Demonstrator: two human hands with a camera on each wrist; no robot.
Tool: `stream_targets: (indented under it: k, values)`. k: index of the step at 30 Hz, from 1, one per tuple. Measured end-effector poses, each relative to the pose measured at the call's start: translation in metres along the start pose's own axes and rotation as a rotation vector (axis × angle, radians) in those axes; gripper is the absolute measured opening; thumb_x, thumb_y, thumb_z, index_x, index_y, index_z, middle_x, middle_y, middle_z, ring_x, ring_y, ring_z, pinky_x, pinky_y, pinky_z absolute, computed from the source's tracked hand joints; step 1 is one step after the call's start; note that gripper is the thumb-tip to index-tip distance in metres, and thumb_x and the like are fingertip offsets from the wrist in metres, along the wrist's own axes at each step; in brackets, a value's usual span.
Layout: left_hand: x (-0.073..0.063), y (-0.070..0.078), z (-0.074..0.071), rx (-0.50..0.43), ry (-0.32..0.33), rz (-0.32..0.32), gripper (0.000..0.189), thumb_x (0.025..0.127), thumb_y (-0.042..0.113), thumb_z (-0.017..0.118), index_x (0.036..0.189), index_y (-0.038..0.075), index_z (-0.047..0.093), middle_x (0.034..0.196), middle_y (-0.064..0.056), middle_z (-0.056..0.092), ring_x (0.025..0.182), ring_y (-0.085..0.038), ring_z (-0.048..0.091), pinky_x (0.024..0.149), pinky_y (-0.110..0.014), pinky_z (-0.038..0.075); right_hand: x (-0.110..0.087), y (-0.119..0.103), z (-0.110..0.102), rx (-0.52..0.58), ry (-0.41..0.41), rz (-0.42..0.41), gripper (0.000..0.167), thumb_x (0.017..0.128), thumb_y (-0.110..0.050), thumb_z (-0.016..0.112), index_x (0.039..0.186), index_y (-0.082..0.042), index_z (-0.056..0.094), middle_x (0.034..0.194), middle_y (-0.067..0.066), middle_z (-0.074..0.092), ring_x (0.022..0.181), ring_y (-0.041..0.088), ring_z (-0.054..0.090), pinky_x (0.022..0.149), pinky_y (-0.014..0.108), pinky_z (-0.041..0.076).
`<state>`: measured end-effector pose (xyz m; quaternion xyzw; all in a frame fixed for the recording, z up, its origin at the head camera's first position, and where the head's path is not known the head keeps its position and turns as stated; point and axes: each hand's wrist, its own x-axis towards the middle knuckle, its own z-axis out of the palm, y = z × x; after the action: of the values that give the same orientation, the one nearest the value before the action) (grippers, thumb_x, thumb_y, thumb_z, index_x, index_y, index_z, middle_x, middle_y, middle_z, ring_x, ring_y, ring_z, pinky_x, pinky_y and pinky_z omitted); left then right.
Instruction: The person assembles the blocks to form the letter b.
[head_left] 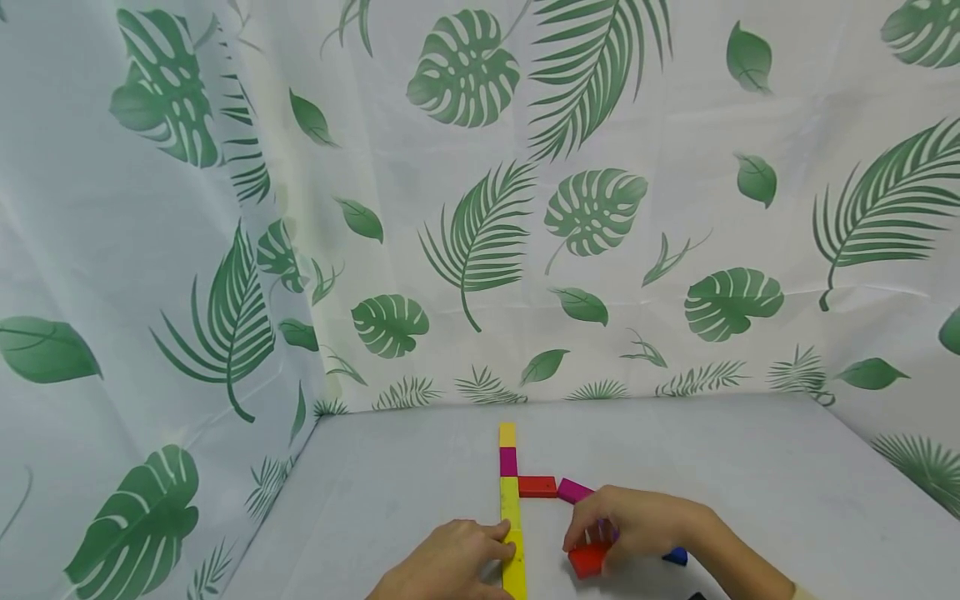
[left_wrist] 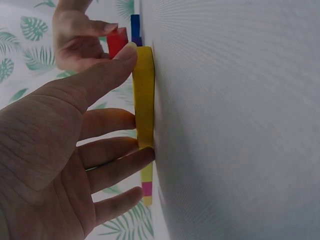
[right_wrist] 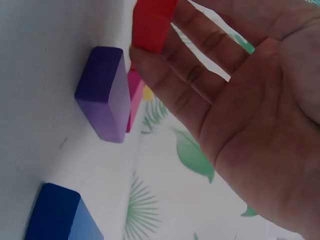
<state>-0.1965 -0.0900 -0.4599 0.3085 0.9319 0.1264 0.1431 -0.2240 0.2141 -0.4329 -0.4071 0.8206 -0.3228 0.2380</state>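
My left hand rests its fingertips along a yellow block, the nearest in a straight column. Beyond it lie another yellow block, a magenta block and a pale yellow block. Between thumb and fingers, my right hand pinches a red block to the right of the column. A second red block branches rightward off the column, followed by a magenta block. A purple block, mostly hidden in the head view, and a blue block continue that branch behind the right hand.
The blocks lie on a white table surface. A white curtain with green leaf prints hangs behind and on both sides. Part of a small black thing shows at the bottom edge of the head view.
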Motion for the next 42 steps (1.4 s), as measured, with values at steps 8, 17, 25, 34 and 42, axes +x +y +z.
stream_targets:
  k: [8,17,25,34,42]
  values:
    - [0.0,0.0,-0.001,0.005,0.005,0.017,0.053,0.082,0.057,0.082,0.131,0.037,0.072,0.141,0.016,0.064,0.101,0.001,0.067,0.099,-0.031,0.058,0.006,-0.004,0.011,-0.022,-0.025,0.047,0.041,0.083,-0.01,0.085,0.116,-0.033,0.078,0.103,-0.016,0.069,0.091,0.002,0.062,0.081,0.021,0.059]
    - [0.001,-0.003,0.001,0.002,0.026,0.062,0.056,0.083,0.058,0.081,0.132,0.033,0.072,0.142,0.013,0.064,0.11,0.001,0.068,0.097,-0.026,0.058,0.012,-0.004,0.015,-0.01,-0.062,0.053,0.043,0.08,-0.005,0.087,0.115,-0.03,0.08,0.105,-0.017,0.069,0.092,0.0,0.063,0.082,0.02,0.058]
    - [0.0,-0.002,-0.001,-0.011,0.019,0.048,0.055,0.083,0.057,0.081,0.132,0.033,0.073,0.142,0.013,0.065,0.105,0.002,0.067,0.097,-0.026,0.058,0.01,-0.004,0.014,0.009,-0.087,0.087,0.041,0.081,-0.005,0.086,0.113,-0.031,0.081,0.102,-0.017,0.069,0.091,0.001,0.062,0.081,0.021,0.057]
    - [-0.001,-0.002,-0.001,-0.002,0.017,0.029,0.053,0.083,0.055,0.083,0.131,0.035,0.073,0.141,0.016,0.064,0.108,0.001,0.067,0.099,-0.029,0.058,0.008,-0.005,0.012,0.018,-0.078,0.112,0.042,0.08,-0.003,0.086,0.111,-0.031,0.081,0.101,-0.015,0.07,0.089,0.003,0.062,0.079,0.022,0.057]
    - [0.0,-0.002,0.001,0.005,0.019,0.032,0.054,0.083,0.054,0.083,0.131,0.034,0.073,0.141,0.015,0.065,0.103,0.003,0.066,0.098,-0.027,0.058,0.008,-0.004,0.013,0.015,-0.089,0.069,0.039,0.083,-0.004,0.084,0.113,-0.03,0.082,0.101,-0.016,0.07,0.091,0.001,0.062,0.078,0.023,0.057]
